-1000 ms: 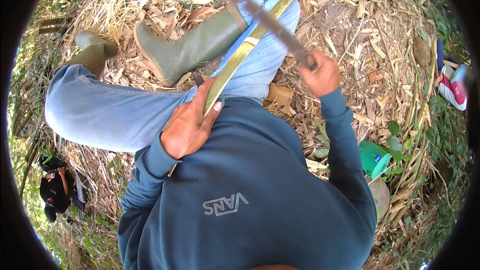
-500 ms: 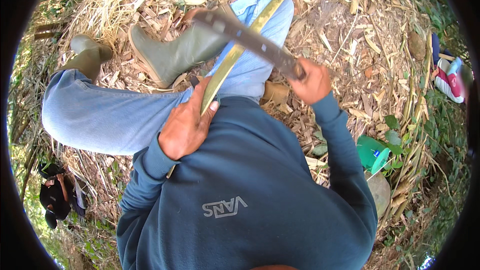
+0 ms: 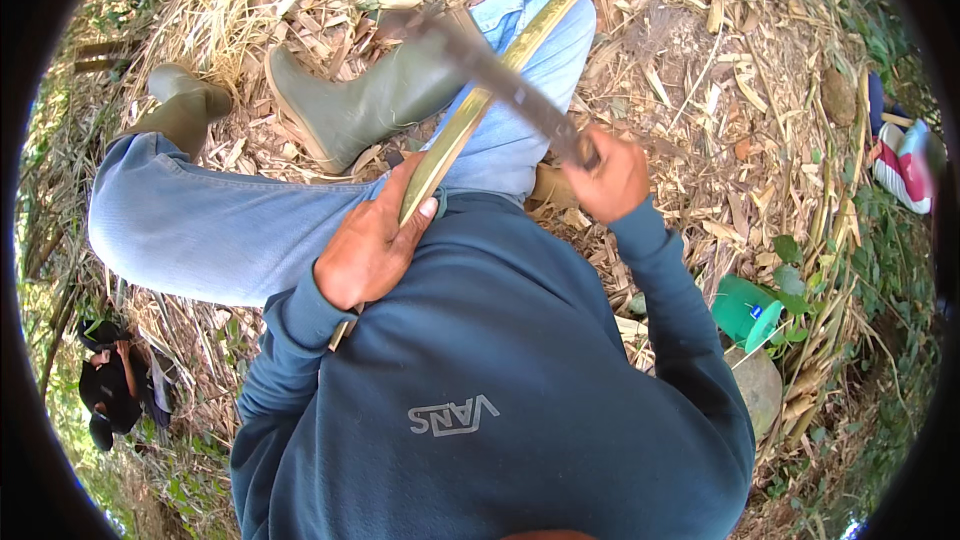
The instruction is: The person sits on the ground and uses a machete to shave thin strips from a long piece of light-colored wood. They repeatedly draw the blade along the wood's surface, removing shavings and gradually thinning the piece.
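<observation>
My left hand [image 3: 370,245] is closed around the lower part of a long split bamboo strip [image 3: 465,120], near my waist. The strip slants up and to the right across my raised knee, and its short tail end shows below my left wrist. My right hand [image 3: 610,178] grips a machete [image 3: 525,95] at its handle end. The dark blade is blurred by motion and lies across the strip, pointing to the upper left. Whether the edge touches the bamboo I cannot tell.
I sit on ground strewn with bamboo shavings, in jeans [image 3: 220,225] and green rubber boots [image 3: 370,100]. At right are a green plastic container [image 3: 742,310] and a stone [image 3: 757,390]. Another person [image 3: 108,380] in dark clothes is at lower left. Foliage borders the right side.
My right hand and the machete have moved slightly left and nearer to me along the strip. A little more of the strip's tail end shows below my left wrist.
</observation>
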Demonstrator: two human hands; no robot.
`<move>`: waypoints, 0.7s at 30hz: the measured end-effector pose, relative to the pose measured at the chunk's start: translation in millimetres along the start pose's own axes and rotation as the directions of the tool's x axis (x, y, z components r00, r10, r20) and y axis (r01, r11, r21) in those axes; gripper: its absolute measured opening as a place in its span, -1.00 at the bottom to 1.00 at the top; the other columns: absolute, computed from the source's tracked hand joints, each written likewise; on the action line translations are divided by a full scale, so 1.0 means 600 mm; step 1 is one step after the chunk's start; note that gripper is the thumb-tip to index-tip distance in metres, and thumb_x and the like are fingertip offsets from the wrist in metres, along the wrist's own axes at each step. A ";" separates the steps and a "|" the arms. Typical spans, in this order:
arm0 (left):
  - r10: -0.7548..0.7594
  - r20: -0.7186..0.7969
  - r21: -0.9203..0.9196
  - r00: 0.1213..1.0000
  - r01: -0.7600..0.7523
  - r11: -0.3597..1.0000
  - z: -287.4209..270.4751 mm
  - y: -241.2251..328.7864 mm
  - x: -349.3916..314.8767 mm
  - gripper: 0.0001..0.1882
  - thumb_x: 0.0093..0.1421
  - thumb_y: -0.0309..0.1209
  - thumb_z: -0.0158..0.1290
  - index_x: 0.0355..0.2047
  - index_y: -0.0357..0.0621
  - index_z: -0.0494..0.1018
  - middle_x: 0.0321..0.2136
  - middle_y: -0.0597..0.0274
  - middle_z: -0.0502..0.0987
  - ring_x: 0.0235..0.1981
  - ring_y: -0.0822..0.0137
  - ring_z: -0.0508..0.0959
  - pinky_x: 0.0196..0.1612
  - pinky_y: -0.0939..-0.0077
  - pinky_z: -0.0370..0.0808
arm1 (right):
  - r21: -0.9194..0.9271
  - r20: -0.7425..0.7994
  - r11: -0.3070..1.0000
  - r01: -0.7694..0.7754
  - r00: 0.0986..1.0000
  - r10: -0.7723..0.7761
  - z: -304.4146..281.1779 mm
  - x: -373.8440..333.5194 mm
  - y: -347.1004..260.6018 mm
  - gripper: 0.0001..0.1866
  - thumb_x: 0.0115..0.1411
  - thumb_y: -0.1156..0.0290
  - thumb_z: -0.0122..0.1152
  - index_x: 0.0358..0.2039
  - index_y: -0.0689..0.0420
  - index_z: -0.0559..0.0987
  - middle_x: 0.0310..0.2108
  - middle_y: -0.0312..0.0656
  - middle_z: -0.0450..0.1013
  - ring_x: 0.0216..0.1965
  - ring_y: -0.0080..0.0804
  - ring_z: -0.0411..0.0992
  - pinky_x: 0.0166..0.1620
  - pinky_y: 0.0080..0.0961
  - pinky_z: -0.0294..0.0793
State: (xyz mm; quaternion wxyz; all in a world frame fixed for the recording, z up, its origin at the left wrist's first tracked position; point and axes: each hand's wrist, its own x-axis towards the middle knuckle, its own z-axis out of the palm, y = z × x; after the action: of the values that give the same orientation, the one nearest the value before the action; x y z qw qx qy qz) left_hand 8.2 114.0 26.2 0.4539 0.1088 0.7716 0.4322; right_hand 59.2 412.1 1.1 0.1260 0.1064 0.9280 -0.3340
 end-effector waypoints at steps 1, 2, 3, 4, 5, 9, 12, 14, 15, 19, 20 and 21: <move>-0.006 0.007 -0.014 1.000 0.006 1.000 0.000 -0.004 0.000 -0.47 0.44 -0.23 -0.14 0.32 -0.19 0.07 -0.15 -0.40 0.51 -0.12 -0.39 0.52 -0.06 -0.03 0.45 | -0.022 0.018 0.998 0.063 0.998 -0.063 0.005 -0.011 -0.003 -0.74 0.03 0.28 0.34 -0.47 0.21 0.52 -0.67 -0.03 0.39 -0.62 -0.11 0.44 -0.50 -0.31 0.35; -0.015 0.009 -0.031 1.000 0.015 0.999 -0.001 -0.007 0.001 -0.47 0.45 -0.23 -0.15 0.32 -0.19 0.07 -0.11 -0.41 0.50 -0.09 -0.39 0.51 -0.04 -0.02 0.45 | -0.060 0.016 0.981 0.183 0.983 -0.183 0.003 -0.012 -0.008 -0.74 0.02 0.30 0.35 -0.46 0.22 0.52 -0.65 -0.02 0.40 -0.61 -0.01 0.44 -0.50 -0.28 0.35; -0.035 0.018 -0.048 0.999 0.036 0.998 -0.001 -0.007 0.001 -0.46 0.45 -0.23 -0.15 0.32 -0.19 0.07 -0.08 -0.41 0.49 -0.06 -0.38 0.50 -0.02 0.00 0.45 | -0.085 -0.006 0.982 0.171 0.985 -0.172 0.002 -0.011 -0.010 -0.74 0.02 0.30 0.36 -0.45 0.22 0.52 -0.65 -0.01 0.41 -0.60 0.01 0.44 -0.49 -0.27 0.36; -0.047 0.027 -0.058 0.999 0.048 0.997 0.000 -0.005 0.000 -0.46 0.45 -0.22 -0.15 0.33 -0.19 0.07 -0.06 -0.41 0.48 -0.04 -0.38 0.50 0.00 0.01 0.44 | -0.109 -0.028 0.981 0.157 0.987 -0.161 0.003 -0.003 -0.009 -0.74 0.01 0.31 0.37 -0.45 0.22 0.52 -0.64 0.00 0.42 -0.59 0.03 0.45 -0.49 -0.26 0.37; -0.063 0.039 -0.067 0.997 0.065 0.996 0.001 -0.006 -0.003 -0.46 0.45 -0.22 -0.15 0.33 -0.19 0.07 -0.04 -0.41 0.47 -0.02 -0.37 0.49 0.01 0.03 0.44 | -0.134 -0.049 0.980 0.144 0.987 -0.152 0.005 0.004 -0.007 -0.74 0.01 0.31 0.37 -0.44 0.22 0.53 -0.63 0.02 0.42 -0.58 0.06 0.45 -0.48 -0.26 0.38; -0.023 0.008 -0.040 1.000 0.023 0.999 0.000 -0.003 -0.001 -0.46 0.45 -0.22 -0.14 0.33 -0.19 0.07 -0.04 -0.42 0.47 -0.02 -0.37 0.49 0.01 0.03 0.44 | -0.046 -0.002 0.998 0.048 0.999 -0.048 0.006 -0.006 -0.005 -0.69 0.05 0.22 0.35 -0.48 0.22 0.50 -0.67 0.00 0.39 -0.63 0.00 0.45 -0.51 -0.20 0.34; -0.071 0.029 -0.046 0.997 0.073 0.996 0.001 0.001 0.000 -0.46 0.45 -0.22 -0.14 0.33 -0.19 0.08 -0.03 -0.42 0.46 -0.01 -0.37 0.49 0.02 0.02 0.44 | -0.134 0.017 0.981 0.140 0.990 -0.139 -0.009 -0.006 -0.017 -0.68 0.06 0.21 0.33 -0.50 0.21 0.48 -0.69 -0.02 0.37 -0.66 -0.06 0.42 -0.52 -0.22 0.34; -0.232 0.120 -0.090 0.965 0.243 0.966 -0.007 0.017 0.000 -0.46 0.45 -0.22 -0.14 0.33 -0.19 0.08 -0.02 -0.42 0.46 0.00 -0.36 0.48 0.03 0.02 0.43 | -0.112 -0.017 0.992 0.065 0.998 -0.068 -0.005 0.003 -0.009 -0.67 0.07 0.18 0.34 -0.49 0.20 0.50 -0.70 -0.05 0.37 -0.66 -0.09 0.42 -0.52 -0.24 0.34; -0.167 0.077 -0.066 0.983 0.172 0.983 -0.007 0.017 -0.001 -0.46 0.45 -0.22 -0.14 0.33 -0.18 0.08 -0.05 -0.42 0.47 -0.02 -0.37 0.49 0.01 0.01 0.44 | -0.100 -0.021 0.994 0.049 0.998 -0.051 -0.006 0.004 -0.004 -0.66 0.07 0.17 0.34 -0.50 0.19 0.49 -0.70 -0.05 0.37 -0.66 -0.09 0.42 -0.52 -0.24 0.34; -0.047 0.010 -0.017 0.999 0.047 0.999 0.003 0.001 -0.002 -0.47 0.45 -0.20 -0.16 0.32 -0.16 0.08 -0.12 -0.41 0.50 -0.08 -0.38 0.51 -0.04 -0.03 0.45 | -0.119 0.047 0.992 0.051 0.998 -0.046 -0.013 -0.011 -0.004 -0.68 0.06 0.19 0.37 -0.47 0.19 0.51 -0.67 -0.02 0.39 -0.65 -0.08 0.41 -0.52 -0.25 0.34; -0.107 0.031 -0.033 0.994 0.108 0.994 0.000 0.005 -0.002 -0.47 0.45 -0.20 -0.16 0.32 -0.17 0.09 -0.09 -0.41 0.49 -0.05 -0.38 0.50 -0.02 -0.02 0.44 | -0.160 0.065 0.983 0.086 0.995 -0.077 -0.018 -0.008 -0.009 -0.69 0.06 0.20 0.37 -0.46 0.19 0.52 -0.66 -0.01 0.40 -0.65 -0.08 0.41 -0.52 -0.25 0.35; -0.166 0.063 -0.051 0.984 0.169 0.984 0.000 0.011 -0.003 -0.47 0.45 -0.20 -0.17 0.32 -0.18 0.09 -0.06 -0.41 0.48 -0.02 -0.37 0.49 0.00 -0.01 0.44 | -0.205 0.088 0.972 0.115 0.991 -0.099 -0.022 -0.013 -0.011 -0.69 0.05 0.20 0.37 -0.45 0.19 0.54 -0.65 -0.01 0.41 -0.65 -0.09 0.41 -0.51 -0.26 0.35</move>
State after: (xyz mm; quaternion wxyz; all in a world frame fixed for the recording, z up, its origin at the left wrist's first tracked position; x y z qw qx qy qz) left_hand 7.8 116.8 32.7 0.5138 0.0432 0.7521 0.4104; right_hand 62.7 414.7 17.4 0.1539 0.0294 0.9569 -0.2445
